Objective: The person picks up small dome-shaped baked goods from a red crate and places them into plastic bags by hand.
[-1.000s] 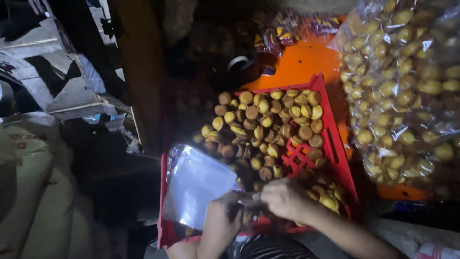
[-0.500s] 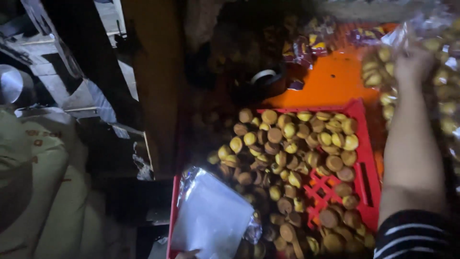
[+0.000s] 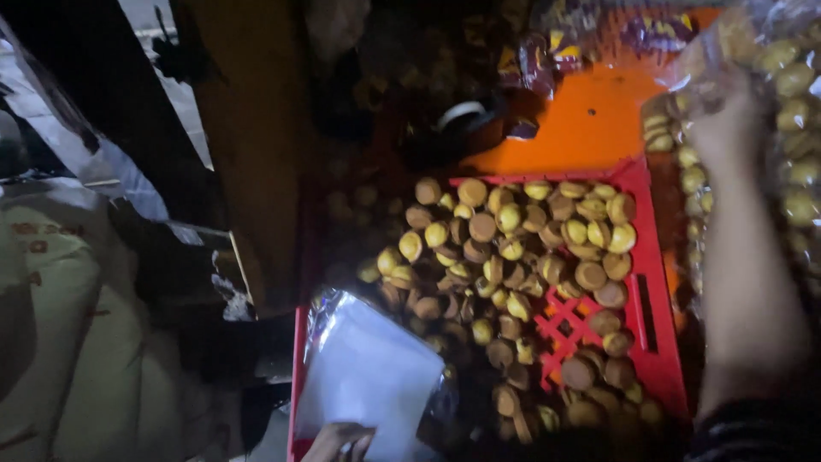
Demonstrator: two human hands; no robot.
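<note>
- Your right hand (image 3: 727,128) is raised at the upper right, its forearm running down to a striped sleeve (image 3: 753,428) at the lower right corner. The hand presses against a large clear bag of small round cakes (image 3: 787,111); blur and dim light hide the fingers, so you cannot tell whether they are spread or closed on the plastic.
- Your left hand (image 3: 338,441) shows only partly at the bottom edge. Its fingers touch the lower edge of a small clear plastic bag (image 3: 372,376), which lies flat and pale across the near left corner of the tray; whether the fingers pinch it or merely rest on it cannot be told.
- The red plastic tray (image 3: 654,342) lies between your two hands. Its lattice floor shows bare near the right-hand side.
- A heap of small round cakes (image 3: 513,248), yellow and brown, fills most of the tray, piled thickest towards the far side and touching the small bag's right edge.
- Beyond the tray, an orange surface (image 3: 590,120) carries a dark round object with a pale rim (image 3: 457,120) and several dark wrapped packets (image 3: 547,60).
- At your far left lie pale sacks (image 3: 60,316), well apart from the tray.
</note>
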